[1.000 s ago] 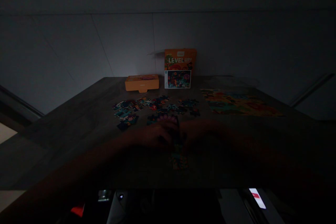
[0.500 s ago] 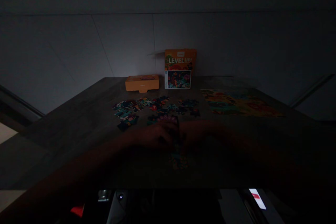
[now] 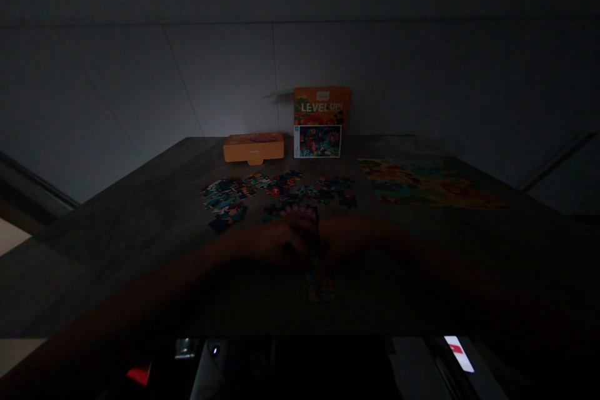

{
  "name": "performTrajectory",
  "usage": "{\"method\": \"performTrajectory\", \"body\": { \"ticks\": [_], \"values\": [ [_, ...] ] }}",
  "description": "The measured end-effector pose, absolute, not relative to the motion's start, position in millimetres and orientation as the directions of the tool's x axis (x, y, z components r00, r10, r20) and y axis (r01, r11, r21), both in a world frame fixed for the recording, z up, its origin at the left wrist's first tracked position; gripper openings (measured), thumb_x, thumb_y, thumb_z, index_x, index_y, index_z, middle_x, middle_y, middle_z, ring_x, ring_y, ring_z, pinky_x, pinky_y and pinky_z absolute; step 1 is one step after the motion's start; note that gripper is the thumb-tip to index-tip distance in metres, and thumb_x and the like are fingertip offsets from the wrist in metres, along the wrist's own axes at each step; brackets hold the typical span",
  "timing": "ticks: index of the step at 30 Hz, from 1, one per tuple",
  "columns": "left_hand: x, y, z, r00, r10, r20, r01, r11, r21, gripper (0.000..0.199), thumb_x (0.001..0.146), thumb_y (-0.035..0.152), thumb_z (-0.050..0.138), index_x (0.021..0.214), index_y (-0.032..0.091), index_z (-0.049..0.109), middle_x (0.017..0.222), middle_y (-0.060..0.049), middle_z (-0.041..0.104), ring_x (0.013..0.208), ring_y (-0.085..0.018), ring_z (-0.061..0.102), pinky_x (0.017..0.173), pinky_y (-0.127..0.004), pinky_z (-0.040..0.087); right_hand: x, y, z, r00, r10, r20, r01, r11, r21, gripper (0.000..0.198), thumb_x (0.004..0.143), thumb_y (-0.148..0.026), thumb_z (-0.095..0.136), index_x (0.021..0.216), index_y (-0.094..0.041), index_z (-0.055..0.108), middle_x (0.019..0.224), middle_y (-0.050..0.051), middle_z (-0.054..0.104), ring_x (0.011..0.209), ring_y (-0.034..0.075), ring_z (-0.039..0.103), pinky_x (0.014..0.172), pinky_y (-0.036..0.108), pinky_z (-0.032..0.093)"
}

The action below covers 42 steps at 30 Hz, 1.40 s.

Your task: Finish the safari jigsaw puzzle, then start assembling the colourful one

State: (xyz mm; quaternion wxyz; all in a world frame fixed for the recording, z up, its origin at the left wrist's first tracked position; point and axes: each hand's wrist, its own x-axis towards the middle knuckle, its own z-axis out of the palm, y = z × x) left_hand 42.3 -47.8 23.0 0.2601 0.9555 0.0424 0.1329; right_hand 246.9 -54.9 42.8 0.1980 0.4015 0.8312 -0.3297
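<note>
In deep shadow near the middle of the table, my left hand (image 3: 274, 240) and my right hand (image 3: 344, 237) meet over a jigsaw puzzle. The left fingers are bent and closed at dark puzzle pieces between the hands; the right fingertips, also curled inward, are hard to see. Beyond the hands lies a joined puzzle section (image 3: 297, 211) with a pink, scalloped pattern. Closer to me, more puzzle pieces (image 3: 319, 289) lie below the fingers. Loose and partly joined pieces (image 3: 225, 200) spread across the table past my left hand.
An orange box (image 3: 254, 150) lies at the back. Beside it stands an orange "LEVEL UP!" box (image 3: 322, 106), with a picture card (image 3: 319, 142) in front. A colourful assembled puzzle sheet (image 3: 426, 186) lies at right. A lit screen (image 3: 459, 354) shows below the table's front edge.
Both hands stay together at the same spot, with only slight finger movement. The pieces and boxes stay where they were.
</note>
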Motion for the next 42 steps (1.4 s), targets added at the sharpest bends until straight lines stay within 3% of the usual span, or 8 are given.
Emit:
{"method": "performTrajectory", "body": {
  "ticks": [6, 16, 23, 35, 42],
  "values": [
    [42.7, -46.2, 20.2, 0.964, 0.153, 0.216, 0.020, -0.856, 0.517, 0.008, 0.084, 0.017, 0.067, 0.085, 0.020, 0.075, 0.126, -0.010, 0.060, 0.118, -0.022, 0.054, 0.107, -0.037, 0.039, 243.6, -60.8, 45.7, -0.583, 0.605, -0.543, 0.810, 0.481, -0.334, 0.059, 0.064, -0.070, 0.069, 0.078, -0.013, 0.070, 0.070, 0.004, 0.067, 0.055, 0.012, 0.056, 0.049, 0.022, 0.035],
    [42.3, -46.5, 20.9, 0.960, 0.171, 0.222, 0.033, -0.856, 0.517, 0.008, 0.084, 0.020, 0.068, 0.081, 0.019, 0.075, 0.120, -0.011, 0.062, 0.117, -0.022, 0.054, 0.108, -0.037, 0.038, 245.6, -55.2, 35.9, -0.606, 0.598, -0.525, 0.795, 0.482, -0.368, 0.069, 0.058, -0.077, 0.068, 0.082, -0.012, 0.071, 0.070, 0.003, 0.067, 0.056, 0.012, 0.058, 0.049, 0.022, 0.036],
    [43.3, -47.0, 21.1, 0.959, 0.161, 0.235, 0.012, -0.847, 0.532, 0.008, 0.083, 0.017, 0.068, 0.079, 0.018, 0.074, 0.121, -0.011, 0.062, 0.116, -0.023, 0.055, 0.106, -0.037, 0.040, 244.6, -56.2, 40.1, -0.600, 0.583, -0.548, 0.799, 0.461, -0.385, 0.063, 0.060, -0.076, 0.067, 0.069, -0.013, 0.067, 0.065, 0.002, 0.065, 0.053, 0.011, 0.056, 0.048, 0.022, 0.036],
    [42.8, -47.9, 23.1, 0.965, 0.172, 0.201, 0.039, -0.844, 0.535, 0.007, 0.082, 0.017, 0.068, 0.079, 0.019, 0.074, 0.122, -0.010, 0.061, 0.117, -0.022, 0.054, 0.106, -0.036, 0.040, 244.2, -56.2, 43.5, -0.614, 0.584, -0.531, 0.789, 0.485, -0.378, 0.057, 0.066, -0.069, 0.068, 0.078, -0.013, 0.070, 0.065, 0.001, 0.064, 0.053, 0.010, 0.053, 0.051, 0.023, 0.035],
    [42.1, -46.9, 22.1, 0.967, 0.165, 0.195, 0.036, -0.843, 0.537, 0.005, 0.082, 0.017, 0.069, 0.080, 0.019, 0.074, 0.120, -0.009, 0.061, 0.118, -0.021, 0.054, 0.107, -0.034, 0.038, 244.8, -54.6, 41.9, -0.576, 0.575, -0.581, 0.817, 0.428, -0.386, 0.057, 0.064, -0.069, 0.069, 0.071, -0.013, 0.069, 0.061, 0.001, 0.063, 0.053, 0.012, 0.055, 0.049, 0.023, 0.037]
  ]
}}
